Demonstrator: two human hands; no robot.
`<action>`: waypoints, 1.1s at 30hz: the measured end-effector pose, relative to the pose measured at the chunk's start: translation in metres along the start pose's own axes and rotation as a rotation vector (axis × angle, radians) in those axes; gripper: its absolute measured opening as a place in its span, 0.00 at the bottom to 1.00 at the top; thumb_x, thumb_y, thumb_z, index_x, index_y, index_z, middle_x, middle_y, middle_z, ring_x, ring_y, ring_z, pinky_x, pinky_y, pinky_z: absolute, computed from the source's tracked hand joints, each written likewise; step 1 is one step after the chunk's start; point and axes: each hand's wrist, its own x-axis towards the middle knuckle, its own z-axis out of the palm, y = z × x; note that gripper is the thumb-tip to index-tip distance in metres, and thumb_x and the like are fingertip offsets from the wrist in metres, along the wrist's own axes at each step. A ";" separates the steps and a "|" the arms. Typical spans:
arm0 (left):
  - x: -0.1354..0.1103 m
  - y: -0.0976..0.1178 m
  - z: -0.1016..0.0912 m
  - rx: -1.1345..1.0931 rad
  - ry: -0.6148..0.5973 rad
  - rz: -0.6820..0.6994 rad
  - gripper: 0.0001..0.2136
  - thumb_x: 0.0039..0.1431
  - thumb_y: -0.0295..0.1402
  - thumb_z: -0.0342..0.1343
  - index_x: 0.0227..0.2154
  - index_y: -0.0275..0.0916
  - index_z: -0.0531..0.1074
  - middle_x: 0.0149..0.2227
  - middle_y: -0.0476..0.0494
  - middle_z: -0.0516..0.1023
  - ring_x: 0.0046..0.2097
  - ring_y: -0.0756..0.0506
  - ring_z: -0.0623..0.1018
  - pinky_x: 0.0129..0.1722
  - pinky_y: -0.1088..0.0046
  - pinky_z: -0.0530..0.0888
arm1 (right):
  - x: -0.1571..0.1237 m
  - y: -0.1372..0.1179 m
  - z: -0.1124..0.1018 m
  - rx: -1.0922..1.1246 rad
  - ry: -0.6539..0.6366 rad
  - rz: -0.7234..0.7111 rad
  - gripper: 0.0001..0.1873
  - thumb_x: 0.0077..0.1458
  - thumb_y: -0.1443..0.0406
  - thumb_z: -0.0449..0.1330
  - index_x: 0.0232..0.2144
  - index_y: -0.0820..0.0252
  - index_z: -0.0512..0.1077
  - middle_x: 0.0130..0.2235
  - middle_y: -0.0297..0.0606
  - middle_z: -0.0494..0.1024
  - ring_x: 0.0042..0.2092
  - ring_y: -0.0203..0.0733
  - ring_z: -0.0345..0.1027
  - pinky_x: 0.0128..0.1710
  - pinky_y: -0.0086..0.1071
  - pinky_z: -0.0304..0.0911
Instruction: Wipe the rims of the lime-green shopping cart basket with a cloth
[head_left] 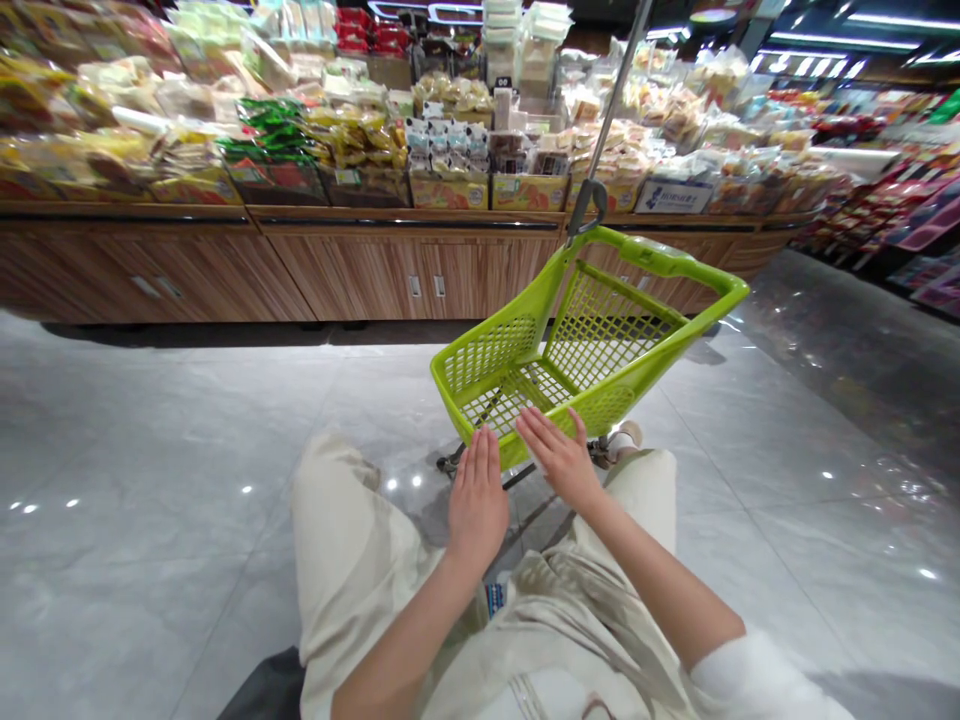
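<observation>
A green plastic shopping cart (487, 358) with lattice sides stands on the floor just beyond my knees. Nothing lies in its basket. My left hand (478, 495) is stretched out flat, palm down, its fingertips close to the cart's near rim. Beside it, my right hand (559, 460) is also flat with the thumb apart, its fingers overlapping the near rim in the view. Whether either hand touches the cart I cannot tell. Both hands hold nothing. A grey pole (616, 95) with a looped grip rises from behind the cart's far left corner.
Ahead runs a wooden display counter (360, 275) with cabinet doors, stacked with packaged food (450, 145). More shelves (911, 215) stand at the right. Grey tiled floor (142, 500) spreads on both sides. My legs in pale trousers (352, 540) are bent below. A dark object (266, 685) shows at bottom left.
</observation>
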 end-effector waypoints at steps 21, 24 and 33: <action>-0.001 0.003 0.002 -0.010 0.019 -0.018 0.39 0.56 0.20 0.45 0.69 0.29 0.36 0.70 0.30 0.51 0.71 0.39 0.52 0.67 0.55 0.60 | -0.001 0.054 -0.012 -0.014 0.010 0.246 0.46 0.43 0.79 0.49 0.66 0.52 0.56 0.65 0.42 0.65 0.66 0.44 0.58 0.68 0.56 0.23; -0.001 0.006 0.003 -0.012 0.020 -0.032 0.39 0.55 0.19 0.45 0.69 0.29 0.36 0.70 0.30 0.50 0.71 0.39 0.50 0.67 0.55 0.59 | 0.001 0.048 -0.009 -0.042 0.082 0.394 0.45 0.43 0.79 0.49 0.65 0.55 0.58 0.65 0.45 0.65 0.65 0.48 0.59 0.68 0.57 0.25; -0.001 0.002 0.002 0.014 0.011 -0.013 0.37 0.55 0.19 0.45 0.69 0.28 0.41 0.70 0.31 0.52 0.71 0.39 0.50 0.68 0.57 0.59 | 0.002 -0.013 -0.005 0.084 -0.067 0.037 0.43 0.46 0.79 0.48 0.65 0.55 0.56 0.65 0.42 0.66 0.67 0.40 0.56 0.69 0.50 0.21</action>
